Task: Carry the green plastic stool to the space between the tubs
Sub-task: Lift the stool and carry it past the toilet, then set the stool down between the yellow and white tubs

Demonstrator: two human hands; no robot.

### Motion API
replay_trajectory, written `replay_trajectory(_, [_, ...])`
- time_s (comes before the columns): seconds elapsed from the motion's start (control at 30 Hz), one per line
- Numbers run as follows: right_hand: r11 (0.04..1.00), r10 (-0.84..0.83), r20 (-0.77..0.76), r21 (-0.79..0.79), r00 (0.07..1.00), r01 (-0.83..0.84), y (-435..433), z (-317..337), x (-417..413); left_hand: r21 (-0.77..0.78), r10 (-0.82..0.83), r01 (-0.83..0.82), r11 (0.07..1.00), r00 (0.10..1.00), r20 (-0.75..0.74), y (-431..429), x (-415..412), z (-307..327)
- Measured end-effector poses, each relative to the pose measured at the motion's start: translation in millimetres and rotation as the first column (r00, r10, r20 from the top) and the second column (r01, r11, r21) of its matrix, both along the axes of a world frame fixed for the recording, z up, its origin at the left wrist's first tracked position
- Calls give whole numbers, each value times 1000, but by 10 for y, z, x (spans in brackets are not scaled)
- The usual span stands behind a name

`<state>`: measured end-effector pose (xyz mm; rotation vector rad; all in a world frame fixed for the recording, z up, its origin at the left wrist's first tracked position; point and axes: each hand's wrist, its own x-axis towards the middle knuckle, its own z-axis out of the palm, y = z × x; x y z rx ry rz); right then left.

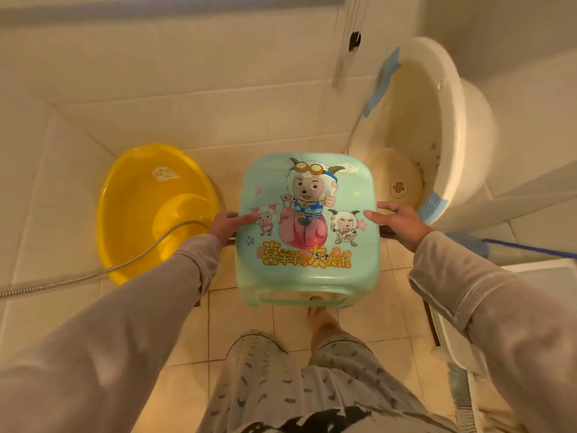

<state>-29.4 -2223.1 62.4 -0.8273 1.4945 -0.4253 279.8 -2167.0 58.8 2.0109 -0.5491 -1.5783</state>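
The green plastic stool [307,276], with a cartoon sheep picture on its seat, is held upright above the tiled floor in the middle of the view. My left hand [225,225] grips its left edge, thumb on the seat. My right hand [398,225] grips its right edge the same way. A yellow tub [125,220] lies on the floor to the left. A large white tub [443,126] with blue trim leans against the wall to the right. The stool hangs over the gap between them.
A metal shower hose [93,273] runs from the left edge into the yellow tub. A blue-handled tool [530,249] lies at the right, above a white object [462,339] by the right wall. My bare foot [321,320] stands on the floor tiles just under the stool.
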Motion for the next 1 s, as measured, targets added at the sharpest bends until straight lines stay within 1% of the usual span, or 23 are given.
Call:
replay_trajectory(0.07, [999,46,-26,6,999,-46,-291,1,-45,16,13,-13,1000,1000,2,-197,-57,-24])
replay_trajectory(0.2, [995,100,-31,20,994,-100,-840,46,-62,18,64,-64,998,998,7,-563,-139,-44])
replay_trajectory(0.33, [995,99,5,12,995,-99,-1308,84,-3,1,126,-126,992,992,28,-899,-140,-9])
replay_trajectory(0.57, [991,133,32,16,991,-134,-1799,56,77,2,151,-151,989,988,36,-1329,-55,-40])
replay_trajectory(0.67, [992,123,49,30,991,-125,-1911,4,104,22,132,-132,991,991,27,-1458,-2,-97])
replay_trajectory(0.83, [997,49,31,58,998,-51,-2218,-91,253,48,66,-67,997,998,18,-1855,192,-240])
replay_trajectory(1.0, [997,5,3,74,1000,-5,-2575,-151,456,52,32,-31,998,999,-26,-2287,414,-302])
